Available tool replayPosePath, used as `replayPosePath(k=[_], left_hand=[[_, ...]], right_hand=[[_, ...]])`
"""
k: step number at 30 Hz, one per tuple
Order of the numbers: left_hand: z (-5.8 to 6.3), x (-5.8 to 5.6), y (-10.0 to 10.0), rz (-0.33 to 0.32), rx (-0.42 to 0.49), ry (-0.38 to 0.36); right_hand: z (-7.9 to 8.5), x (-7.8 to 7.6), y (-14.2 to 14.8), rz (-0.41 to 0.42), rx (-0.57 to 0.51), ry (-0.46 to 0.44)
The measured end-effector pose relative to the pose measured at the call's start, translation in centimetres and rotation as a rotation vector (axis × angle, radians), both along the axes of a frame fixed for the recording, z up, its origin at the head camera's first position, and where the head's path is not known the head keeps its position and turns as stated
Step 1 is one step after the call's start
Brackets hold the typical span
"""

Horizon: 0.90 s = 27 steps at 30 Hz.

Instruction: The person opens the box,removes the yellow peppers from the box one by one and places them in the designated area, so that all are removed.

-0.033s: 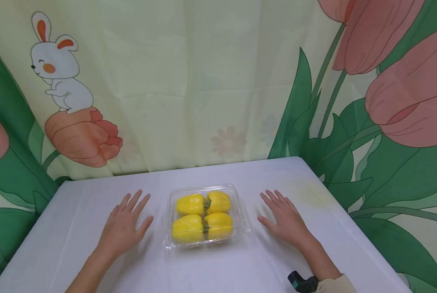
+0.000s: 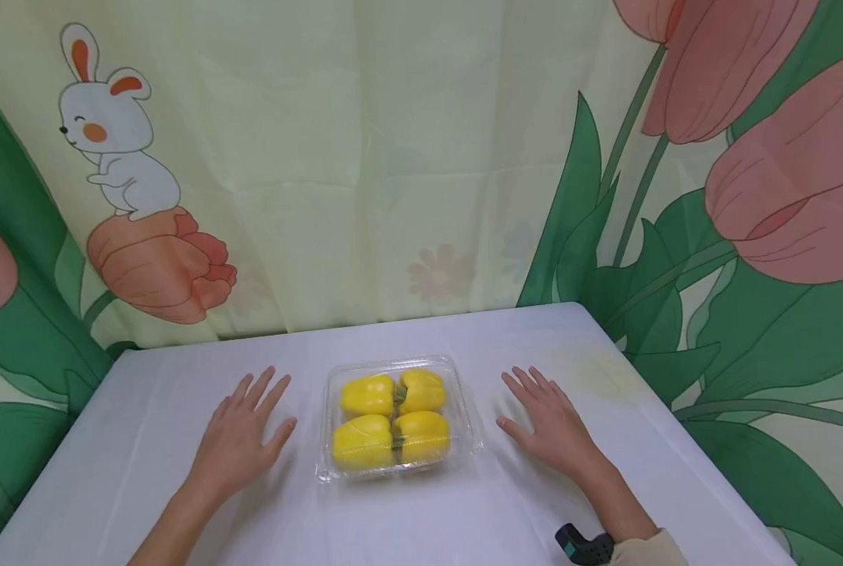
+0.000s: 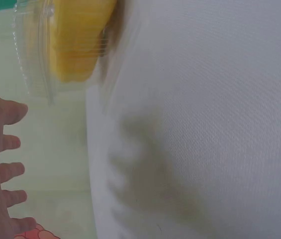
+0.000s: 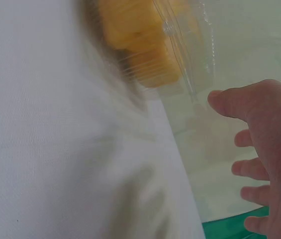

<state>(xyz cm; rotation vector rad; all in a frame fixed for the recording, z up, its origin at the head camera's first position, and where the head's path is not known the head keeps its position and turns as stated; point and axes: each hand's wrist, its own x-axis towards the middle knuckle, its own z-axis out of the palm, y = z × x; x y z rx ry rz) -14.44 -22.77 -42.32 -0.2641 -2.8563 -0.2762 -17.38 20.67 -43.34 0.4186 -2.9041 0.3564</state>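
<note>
A clear plastic clamshell box (image 2: 467, 424) sits mid-table in the head view with its lid down. Inside it lie several yellow bell peppers (image 2: 363, 442), set in two rows with green stems toward the middle. To the box's left hovers my left hand (image 2: 237, 444), palm down, fingers spread and holding nothing. My right hand (image 2: 551, 428) is on the other side, apart from the box, with straight fingers and an empty palm. Both wrist views show the fingers raised over their shadows, and the box's ribbed side (image 3: 75, 55) beyond the left thumb.
A white cloth covers the table (image 2: 393, 527). Behind it hangs a pale curtain (image 2: 308, 157) printed with a rabbit, tulips and leaves. A black band with a small device (image 2: 584, 545) is on the right wrist, by a beige sleeve (image 2: 650, 550).
</note>
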Motion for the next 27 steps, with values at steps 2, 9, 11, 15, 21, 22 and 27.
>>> replayPosePath(k=[2,9,11,15,21,22,27], left_hand=[[0.08,0.01,0.08,0.001,-0.002,-0.002],[0.41,0.13,0.31,0.002,0.006,0.008],[0.44,0.24,0.33,0.000,0.007,0.016],[0.38,0.41,0.37,-0.002,0.004,0.020],[0.18,0.49,0.64,0.016,-0.009,0.008],[0.12,0.50,0.68,0.018,-0.009,0.003],[-0.07,0.55,0.69,0.028,-0.009,-0.011]], right_hand=[[0.10,0.01,-0.02,0.001,0.002,0.002],[0.33,0.22,0.03,0.003,-0.001,0.011],[0.29,0.35,0.07,0.005,-0.004,0.008],[0.21,0.53,-0.01,0.009,-0.018,0.004],[0.16,0.60,-0.22,0.009,-0.030,-0.024],[0.17,0.62,-0.25,0.009,-0.031,-0.028],[0.21,0.58,-0.46,0.006,-0.031,-0.033]])
